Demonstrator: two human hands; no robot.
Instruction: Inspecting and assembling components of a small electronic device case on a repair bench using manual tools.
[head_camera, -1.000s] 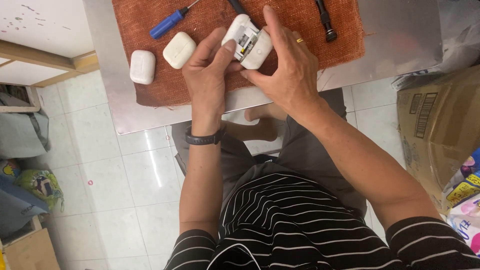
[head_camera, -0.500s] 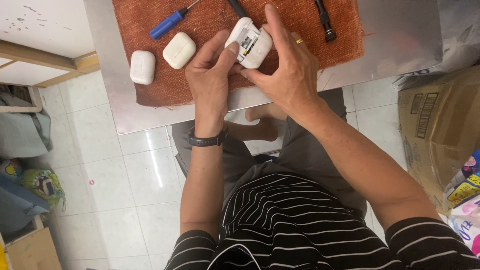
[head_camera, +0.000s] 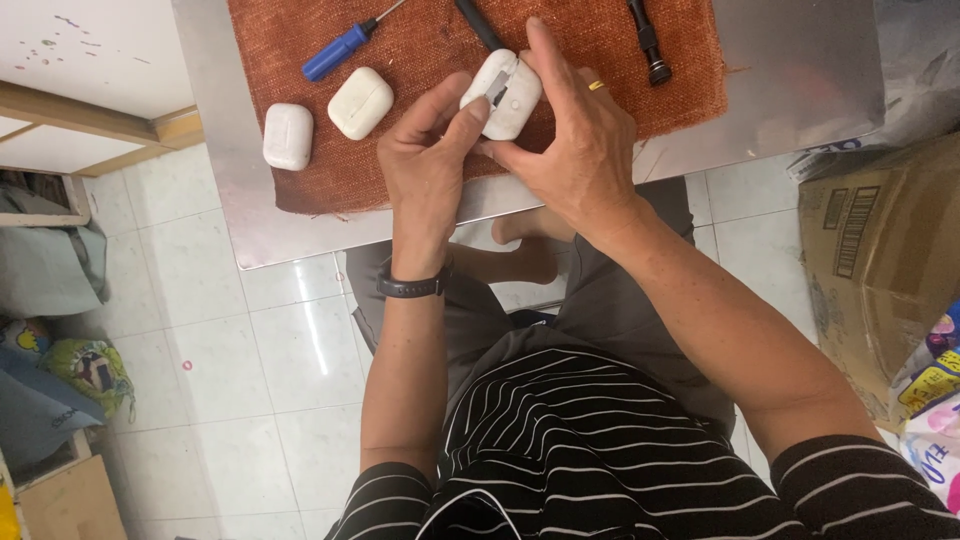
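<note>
Both hands meet over the mat (head_camera: 420, 150): left hand (head_camera: 425, 165) and right hand (head_camera: 570, 150) pinch a white case (head_camera: 503, 95) between curled fingers, wrists angled inward.

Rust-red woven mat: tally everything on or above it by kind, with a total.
Small white rounded plastic cases: 3, two lying on the mat, one held in both hands
Blue-handled screwdriver: 1
Black-handled tools, partly cut off by the frame edge: 2
Total: 6
</note>
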